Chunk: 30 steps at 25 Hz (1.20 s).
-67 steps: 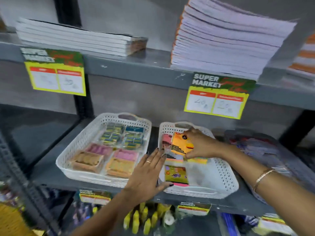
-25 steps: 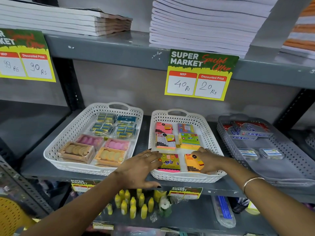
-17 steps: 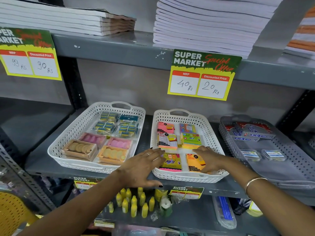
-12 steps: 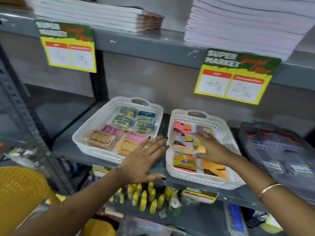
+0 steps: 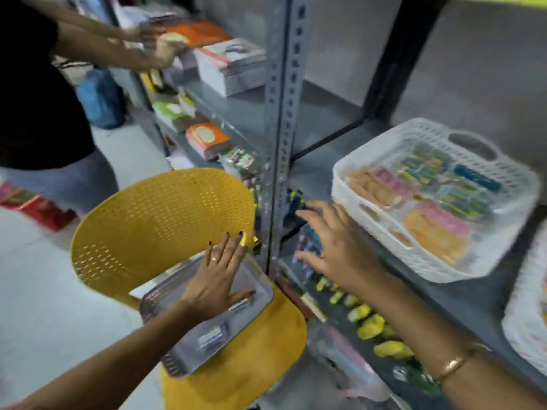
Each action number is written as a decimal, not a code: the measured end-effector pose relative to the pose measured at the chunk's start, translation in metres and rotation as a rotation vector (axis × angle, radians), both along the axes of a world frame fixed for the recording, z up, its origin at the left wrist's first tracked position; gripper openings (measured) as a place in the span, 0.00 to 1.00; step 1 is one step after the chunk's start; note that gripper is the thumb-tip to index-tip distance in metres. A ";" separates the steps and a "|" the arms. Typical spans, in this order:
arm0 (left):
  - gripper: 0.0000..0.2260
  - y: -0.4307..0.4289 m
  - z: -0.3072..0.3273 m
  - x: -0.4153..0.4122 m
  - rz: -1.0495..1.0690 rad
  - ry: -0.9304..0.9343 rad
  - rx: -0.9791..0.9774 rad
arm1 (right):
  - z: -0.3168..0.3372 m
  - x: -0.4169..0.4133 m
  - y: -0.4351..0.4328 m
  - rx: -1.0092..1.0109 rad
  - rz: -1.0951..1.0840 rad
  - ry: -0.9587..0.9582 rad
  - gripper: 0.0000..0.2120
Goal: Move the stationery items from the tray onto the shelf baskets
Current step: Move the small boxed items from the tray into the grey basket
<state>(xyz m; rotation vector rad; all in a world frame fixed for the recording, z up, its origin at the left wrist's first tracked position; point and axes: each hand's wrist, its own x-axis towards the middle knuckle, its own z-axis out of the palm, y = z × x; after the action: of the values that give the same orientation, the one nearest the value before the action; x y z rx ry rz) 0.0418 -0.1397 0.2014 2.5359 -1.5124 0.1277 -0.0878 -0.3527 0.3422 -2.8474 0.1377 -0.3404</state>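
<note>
Our left hand lies flat with its fingers spread over the tray, holding nothing; whether the palm actually touches the tray floor we cannot tell through the blur. Our right hand hangs open in the air, fingers spread, with no grip on anything, in front of the shelf edge and just left of the white basket.

The tray is a shallow grey one with a perforated rim, sitting on the seat of a yellow chair. A small packet with a pale label lies on its floor near the front, and another thin item shows beside our left thumb; both are too smeared to name.

The white basket stands on the grey shelf to the right of the perforated metal post. It holds rows of small packs in orange, pink, green and blue. Yellow bottles stand on the shelf below it.

Further left, another person reaches both hands to a neighbouring shelf stacked with notebooks.
</note>
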 end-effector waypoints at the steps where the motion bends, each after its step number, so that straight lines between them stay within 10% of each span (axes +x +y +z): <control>1: 0.38 0.019 -0.022 -0.003 0.037 0.012 0.043 | -0.026 0.015 0.013 0.025 0.037 0.060 0.29; 14: 0.39 0.082 -0.259 -0.048 0.291 0.314 0.311 | -0.357 0.124 0.087 0.020 0.208 0.698 0.28; 30: 0.38 0.087 -0.269 -0.050 0.260 0.341 0.242 | -0.354 0.121 0.069 0.091 0.052 0.448 0.22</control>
<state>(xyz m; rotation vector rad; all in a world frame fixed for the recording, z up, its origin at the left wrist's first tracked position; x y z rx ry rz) -0.0079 -0.0532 -0.0674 2.7484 -1.1251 -0.4569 0.0331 -0.2836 -0.0121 -2.7822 0.1599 0.3108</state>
